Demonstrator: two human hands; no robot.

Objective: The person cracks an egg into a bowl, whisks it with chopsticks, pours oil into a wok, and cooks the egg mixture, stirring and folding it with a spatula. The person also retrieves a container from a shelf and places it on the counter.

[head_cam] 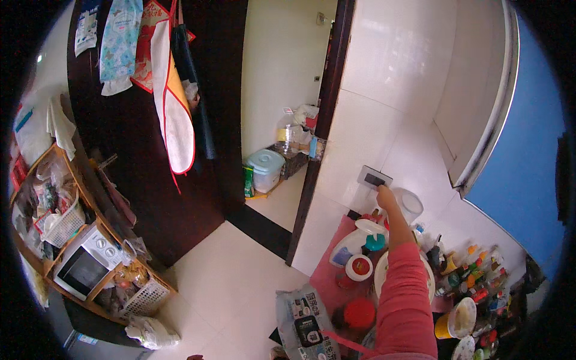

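Note:
My right hand [385, 198], in a pink-red sleeve, reaches up to a wall switch [375, 177] with a grey plate and dark rocker. Its fingertips touch the switch's lower right part; how the other fingers lie is too small to tell. Beside the wrist a clear plastic container [408, 204] is against the tiled wall. Below the forearm are a white tub with a red lid [360, 266], a teal lid or cup [375, 242] and a round red lid [359, 312] on a pink-covered surface [321, 274]. My left hand is out of view.
Many bottles [477, 274] crowd the right side by a yellow cup [455, 318]. A printed plastic bag [308, 324] hangs in front. A dark door [135, 180] carries an apron [173, 121]. Shelves with a microwave [87, 261] stand left. Beyond the doorway is a lidded bin [265, 168].

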